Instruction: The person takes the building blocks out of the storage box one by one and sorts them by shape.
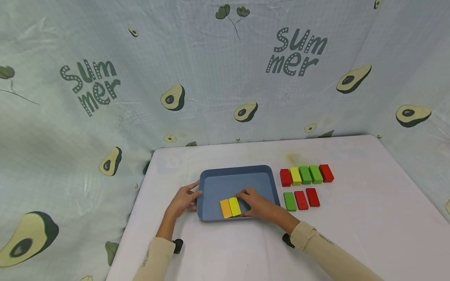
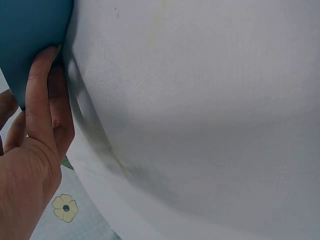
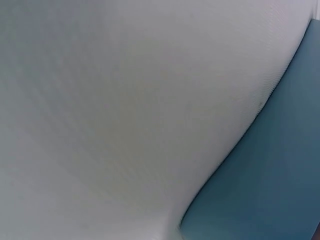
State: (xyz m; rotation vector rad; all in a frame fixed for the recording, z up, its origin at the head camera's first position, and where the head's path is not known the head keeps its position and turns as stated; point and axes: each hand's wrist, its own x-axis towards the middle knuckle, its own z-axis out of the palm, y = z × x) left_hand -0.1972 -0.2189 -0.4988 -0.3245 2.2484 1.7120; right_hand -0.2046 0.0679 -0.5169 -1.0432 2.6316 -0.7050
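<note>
A blue-grey tray [image 1: 242, 183] lies on the table. My left hand [image 1: 182, 201] holds its left side, with the thumb at the rim and other fingers along the outer wall; in the left wrist view this hand [image 2: 37, 135] lies against the tray wall [image 2: 30, 30]. Inside the tray, near its front edge, an orange block [image 1: 225, 208] and a yellow block [image 1: 234, 207] stand side by side. My right hand [image 1: 258, 205] reaches over the tray's front right part and pinches the yellow block at its far and near ends.
Right of the tray, a back row holds several red, yellow and green blocks, including a red block [image 1: 326, 173] at its right end. A shorter front row has a green block [image 1: 290, 201] and two red ones. Patterned cloth hangs behind the white table [image 1: 351, 234].
</note>
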